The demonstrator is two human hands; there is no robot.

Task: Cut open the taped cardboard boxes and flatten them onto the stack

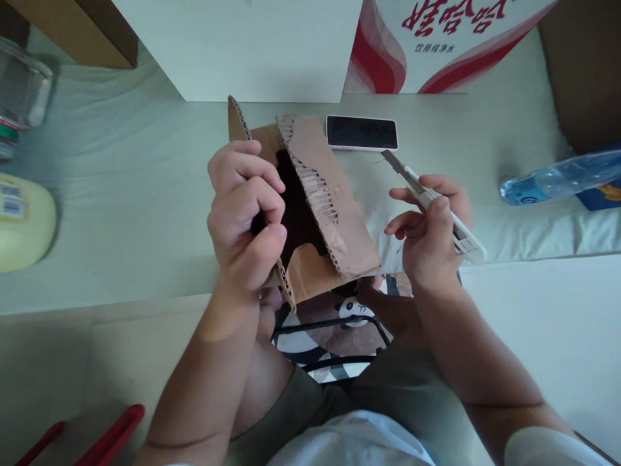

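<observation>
Brown corrugated box (347,197) sits open between the left hand (245,213), fingers curled closed on its left flap (236,128), and the right hand (431,239), fingers wrapped round a white snap-off knife (423,194), its blade (395,163) clear of the box; a smartphone (361,132) lies just right of the box. Cutting seems in hand; another cut would need the blade turned boxward

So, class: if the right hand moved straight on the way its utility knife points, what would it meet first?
Probably the phone, just beyond the blade of the utility knife in the right hand, though the blade's height is unclear.
</observation>
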